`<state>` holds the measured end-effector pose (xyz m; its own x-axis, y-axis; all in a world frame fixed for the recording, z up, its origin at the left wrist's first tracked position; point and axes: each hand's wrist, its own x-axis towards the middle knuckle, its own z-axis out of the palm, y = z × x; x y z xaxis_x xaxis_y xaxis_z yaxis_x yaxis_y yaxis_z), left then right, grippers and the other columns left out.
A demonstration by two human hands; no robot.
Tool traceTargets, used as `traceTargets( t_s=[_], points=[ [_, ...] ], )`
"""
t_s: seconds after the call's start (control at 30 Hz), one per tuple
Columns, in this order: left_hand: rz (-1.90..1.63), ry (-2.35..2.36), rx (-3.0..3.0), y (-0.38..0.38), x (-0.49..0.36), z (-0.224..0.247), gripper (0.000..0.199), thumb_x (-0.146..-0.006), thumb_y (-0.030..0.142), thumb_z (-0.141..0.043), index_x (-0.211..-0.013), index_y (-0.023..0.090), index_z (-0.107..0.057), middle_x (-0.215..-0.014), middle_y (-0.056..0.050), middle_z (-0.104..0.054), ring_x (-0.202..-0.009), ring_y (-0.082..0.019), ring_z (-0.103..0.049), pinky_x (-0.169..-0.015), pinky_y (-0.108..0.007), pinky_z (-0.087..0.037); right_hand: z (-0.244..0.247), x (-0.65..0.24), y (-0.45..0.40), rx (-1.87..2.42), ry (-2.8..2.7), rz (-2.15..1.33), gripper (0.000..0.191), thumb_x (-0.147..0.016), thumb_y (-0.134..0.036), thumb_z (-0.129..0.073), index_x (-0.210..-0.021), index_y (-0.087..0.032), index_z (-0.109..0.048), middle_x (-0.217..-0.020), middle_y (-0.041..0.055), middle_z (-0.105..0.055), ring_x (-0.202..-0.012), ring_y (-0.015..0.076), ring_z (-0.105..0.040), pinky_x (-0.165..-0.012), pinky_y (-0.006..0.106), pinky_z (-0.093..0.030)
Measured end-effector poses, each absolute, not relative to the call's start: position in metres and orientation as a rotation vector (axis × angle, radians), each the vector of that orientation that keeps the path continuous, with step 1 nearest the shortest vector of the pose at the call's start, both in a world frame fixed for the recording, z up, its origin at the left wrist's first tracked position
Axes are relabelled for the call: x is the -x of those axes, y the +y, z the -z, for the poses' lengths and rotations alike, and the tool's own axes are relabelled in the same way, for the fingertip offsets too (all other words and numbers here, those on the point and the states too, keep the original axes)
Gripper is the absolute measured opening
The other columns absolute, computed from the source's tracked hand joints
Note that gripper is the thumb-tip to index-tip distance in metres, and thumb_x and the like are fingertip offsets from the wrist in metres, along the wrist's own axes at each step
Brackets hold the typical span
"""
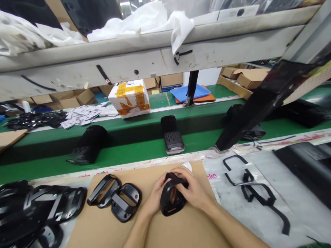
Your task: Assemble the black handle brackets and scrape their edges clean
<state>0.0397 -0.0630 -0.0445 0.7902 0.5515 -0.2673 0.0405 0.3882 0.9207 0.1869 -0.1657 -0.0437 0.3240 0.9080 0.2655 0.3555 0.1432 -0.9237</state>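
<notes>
the left hand (154,195) and right hand (193,190) clasp a stiff, light black plastic frame (171,213), a bit slick, best held by its thick rim.

My plastic bracket (170,203) is showing glossy black against tan cardboard (178,230), the conveyor belt (129,129) is showing green behind it, and a white parcel (113,100) is wearing orange tape (129,90).

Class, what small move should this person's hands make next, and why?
Probably pull the black strip off the moulded frame with the right hand while the left hand steadies it: that hand is on the strip, and similar loose strips lie on the plastic sheet nearby.
</notes>
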Motion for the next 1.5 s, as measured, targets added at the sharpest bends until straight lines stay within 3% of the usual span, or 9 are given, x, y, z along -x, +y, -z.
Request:
traceTargets(
  t_s=[0.13, 0.27, 0.53, 0.93, 1.13, 1.3, 1.5],
  points=[
    [-0.492, 0.574, -1.511, -0.06, -0.039, 0.042, 0.021, -0.079, 0.033, -0.074, -0.094, 0.019, -0.074, -0.091, -0.006, -0.072, -0.085, -0.023, -0.061, -0.076, -0.028, -0.047, 0.041, -0.189, -0.166, 1.454, -1.231, -0.633, 0.028, -0.091, -0.017, -0.059, -0.118, -0.023, -0.063, -0.098, 0.001, -0.071, -0.09, 0.0166, -0.069, -0.082, 0.028, -0.055],
    [-0.476, 0.573, -1.786, -0.056, -0.036, 0.053, 0.007, -0.084, 0.024, -0.066, -0.087, 0.018, -0.071, -0.082, -0.003, -0.069, -0.077, -0.02, -0.06, -0.069, -0.025, -0.043, 0.04, -0.189, -0.167, 1.461, -1.268, -0.692, 0.027, -0.088, -0.014, -0.063, -0.113, -0.024, -0.068, -0.099, -0.0013, -0.075, -0.09, 0.016, -0.072, -0.084, 0.027, -0.055],
    [-0.391, 0.566, -1.84, -0.054, -0.035, 0.052, 0.016, -0.089, 0.021, -0.058, -0.088, 0.017, -0.073, -0.08, -0.004, -0.071, -0.076, -0.022, -0.061, -0.067, -0.026, -0.041, 0.048, -0.189, -0.167, 1.487, -1.256, -0.612, 0.023, -0.092, -0.019, -0.063, -0.112, -0.022, -0.073, -0.109, 0.0034, -0.077, -0.099, 0.0203, -0.073, -0.091, 0.032, -0.058],
    [-0.419, 0.57, -1.861, -0.056, -0.036, 0.055, 0.018, -0.088, 0.028, -0.059, -0.084, 0.015, -0.072, -0.076, -0.003, -0.067, -0.07, -0.019, -0.056, -0.066, -0.025, -0.042, 0.047, -0.189, -0.168, 1.492, -1.19, -0.461, 0.024, -0.089, -0.02, -0.064, -0.11, -0.024, -0.075, -0.104, 0.0026, -0.078, -0.094, 0.0207, -0.075, -0.088, 0.033, -0.06],
    [-0.295, 0.61, -1.981, -0.056, -0.037, 0.051, 0.024, -0.083, 0.031, -0.061, -0.069, 0.013, -0.068, -0.064, 0.001, -0.052, -0.06, -0.013, -0.043, -0.058, -0.023, -0.032, 0.041, -0.195, -0.169, 1.506, -1.088, -0.352, 0.023, -0.091, -0.019, -0.063, -0.109, -0.024, -0.075, -0.105, 0.003, -0.078, -0.095, 0.0215, -0.075, -0.088, 0.034, -0.061],
    [-0.241, 0.658, -1.931, -0.053, -0.038, 0.051, 0.027, -0.081, 0.03, -0.058, -0.06, 0.013, -0.063, -0.058, 0.002, -0.045, -0.059, -0.013, -0.042, -0.058, -0.023, -0.033, 0.044, -0.193, -0.171, 1.467, -1.03, -0.256, 0.027, -0.093, -0.015, -0.06, -0.115, -0.026, -0.072, -0.113, 0.0032, -0.075, -0.103, 0.0205, -0.072, -0.093, 0.033, -0.058],
    [-0.317, 0.619, -1.908, -0.054, -0.041, 0.047, 0.022, -0.085, 0.029, -0.059, -0.072, 0.014, -0.07, -0.063, 0.0, -0.059, -0.063, -0.016, -0.053, -0.064, -0.023, -0.042, 0.039, -0.192, -0.171, 1.405, -1.07, -0.268, 0.032, -0.09, -0.013, -0.064, -0.118, -0.027, -0.068, -0.097, 0.0007, -0.07, -0.088, 0.017, -0.067, -0.082, 0.029, -0.055]
  ],
)
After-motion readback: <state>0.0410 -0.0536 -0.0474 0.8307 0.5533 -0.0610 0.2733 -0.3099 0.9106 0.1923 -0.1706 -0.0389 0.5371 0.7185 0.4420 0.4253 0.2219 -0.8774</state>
